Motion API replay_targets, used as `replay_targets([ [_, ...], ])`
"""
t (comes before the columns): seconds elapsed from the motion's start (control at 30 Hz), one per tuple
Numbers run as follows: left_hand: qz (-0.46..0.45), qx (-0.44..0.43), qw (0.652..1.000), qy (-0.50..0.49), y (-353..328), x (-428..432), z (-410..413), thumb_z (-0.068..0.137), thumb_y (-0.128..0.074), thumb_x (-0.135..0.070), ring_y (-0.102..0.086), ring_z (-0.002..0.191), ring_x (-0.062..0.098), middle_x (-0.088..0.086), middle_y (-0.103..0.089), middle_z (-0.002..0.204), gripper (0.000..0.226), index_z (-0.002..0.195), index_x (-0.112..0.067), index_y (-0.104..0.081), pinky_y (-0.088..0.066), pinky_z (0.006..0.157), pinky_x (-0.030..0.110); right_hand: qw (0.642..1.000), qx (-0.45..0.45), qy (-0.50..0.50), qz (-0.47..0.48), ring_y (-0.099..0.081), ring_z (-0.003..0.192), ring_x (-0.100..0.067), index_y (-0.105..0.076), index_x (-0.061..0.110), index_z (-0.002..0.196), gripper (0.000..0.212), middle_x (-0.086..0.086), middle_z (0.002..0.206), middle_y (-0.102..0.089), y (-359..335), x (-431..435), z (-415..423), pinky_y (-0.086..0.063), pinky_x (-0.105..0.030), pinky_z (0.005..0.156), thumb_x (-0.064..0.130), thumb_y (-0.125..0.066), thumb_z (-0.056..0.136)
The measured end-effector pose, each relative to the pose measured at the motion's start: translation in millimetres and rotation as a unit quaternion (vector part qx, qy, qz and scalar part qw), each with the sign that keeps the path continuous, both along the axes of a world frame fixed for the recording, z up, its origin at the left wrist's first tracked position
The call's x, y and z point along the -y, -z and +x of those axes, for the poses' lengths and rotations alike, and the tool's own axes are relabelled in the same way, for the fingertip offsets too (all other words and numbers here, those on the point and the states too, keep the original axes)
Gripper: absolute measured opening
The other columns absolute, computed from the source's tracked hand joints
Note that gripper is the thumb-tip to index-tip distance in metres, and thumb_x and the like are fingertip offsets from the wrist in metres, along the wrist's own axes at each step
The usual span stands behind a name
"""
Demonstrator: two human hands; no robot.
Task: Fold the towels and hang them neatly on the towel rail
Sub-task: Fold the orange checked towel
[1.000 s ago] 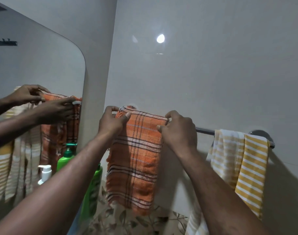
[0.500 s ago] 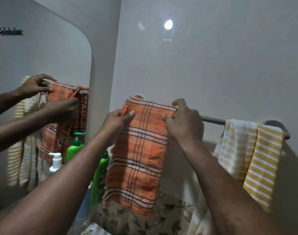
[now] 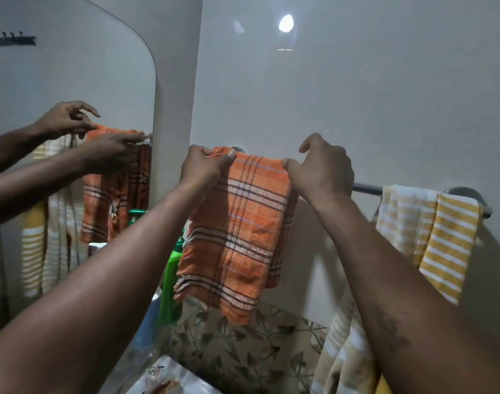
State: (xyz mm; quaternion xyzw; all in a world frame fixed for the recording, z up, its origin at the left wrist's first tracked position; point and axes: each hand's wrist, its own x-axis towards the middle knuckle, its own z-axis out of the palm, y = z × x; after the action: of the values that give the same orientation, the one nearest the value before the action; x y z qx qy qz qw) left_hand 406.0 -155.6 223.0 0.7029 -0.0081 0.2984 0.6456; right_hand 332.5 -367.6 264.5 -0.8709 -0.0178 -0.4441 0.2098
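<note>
Your left hand rose to the orange plaid cloth towel top. Your right hand pinches too, fingers levelling it.

Both arms outstretched, left grip and right grip level, fingers curled in pinches.

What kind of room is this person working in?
Most likely a bathroom: a wall-mounted towel rail holding an orange checked towel, a large mirror on the adjoining wall, and a green pump bottle beneath.
</note>
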Motion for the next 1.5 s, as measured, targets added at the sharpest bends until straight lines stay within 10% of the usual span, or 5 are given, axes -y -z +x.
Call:
replay_targets([
  [0.13, -0.055, -0.021, 0.992, 0.109, 25.5, -2.4, -4.3, 0.069, -0.084, -0.066, -0.074, 0.097, 0.034, 0.015, -0.076, 0.107, 0.077, 0.107, -0.003, -0.064, -0.057, 0.076, 0.042, 0.998, 0.039, -0.008, 0.045, -0.069, 0.091, -0.035, -0.052, 0.022, 0.118, 0.048, -0.006, 0.095, -0.075, 26.8, -1.1, -13.1, -0.043, -0.034, 0.068, 0.055, -0.072, 0.09],
  [0.37, -0.065, -0.025, 0.977, 0.202, 42.0, -3.3, -26.5, 0.093, -0.076, -0.005, -0.077, 0.081, 0.027, 0.018, -0.078, 0.104, 0.015, 0.107, -0.006, -0.072, -0.066, 0.072, 0.038, 0.995, -0.002, -0.057, 0.078, -0.07, 0.083, -0.03, -0.045, 0.022, 0.111, 0.048, -0.002, 0.089, -0.072, 66.7, 0.6, -7.2, -0.045, -0.034, 0.065, 0.032, -0.084, 0.084],
  [0.83, -0.03, 0.045, 0.998, 0.039, -6.4, 4.3, -16.0, 0.067, -0.093, -0.042, -0.076, 0.094, 0.026, 0.006, -0.075, 0.107, 0.053, 0.103, -0.032, -0.055, -0.063, 0.088, 0.051, 0.997, -0.01, -0.039, 0.068, -0.065, 0.09, -0.031, -0.07, 0.02, 0.096, 0.013, -0.003, 0.087, -0.063, -7.0, 7.3, -3.7, -0.044, -0.029, 0.071, 0.026, -0.073, 0.084],
  [1.3, -0.051, 0.026, 0.994, 0.098, 13.6, -0.6, -18.5, 0.09, -0.083, -0.021, -0.074, 0.1, 0.028, 0.008, -0.071, 0.114, 0.043, 0.119, -0.024, -0.051, -0.061, 0.094, 0.054, 0.998, 0.014, 0.002, -0.069, -0.065, 0.107, -0.03, -0.077, 0.027, 0.107, 0.035, -0.004, 0.108, -0.071, 1.3, 5.5, -7.7, -0.05, -0.035, 0.08, 0.053, -0.078, 0.085],
  [1.5, 0.272, 0.151, 0.933, -0.183, 4.1, -0.2, -21.9, 0.088, -0.077, -0.041, -0.058, 0.116, 0.025, 0.005, -0.056, 0.13, 0.043, 0.126, -0.031, -0.06, -0.05, 0.098, 0.043, 0.963, -0.079, -0.042, -0.255, -0.063, 0.114, -0.029, -0.069, 0.022, 0.126, 0.046, -0.004, 0.12, -0.066, -10.9, -11.0, 3.9, -0.052, -0.041, 0.093, 0.043, -0.076, 0.085],
])
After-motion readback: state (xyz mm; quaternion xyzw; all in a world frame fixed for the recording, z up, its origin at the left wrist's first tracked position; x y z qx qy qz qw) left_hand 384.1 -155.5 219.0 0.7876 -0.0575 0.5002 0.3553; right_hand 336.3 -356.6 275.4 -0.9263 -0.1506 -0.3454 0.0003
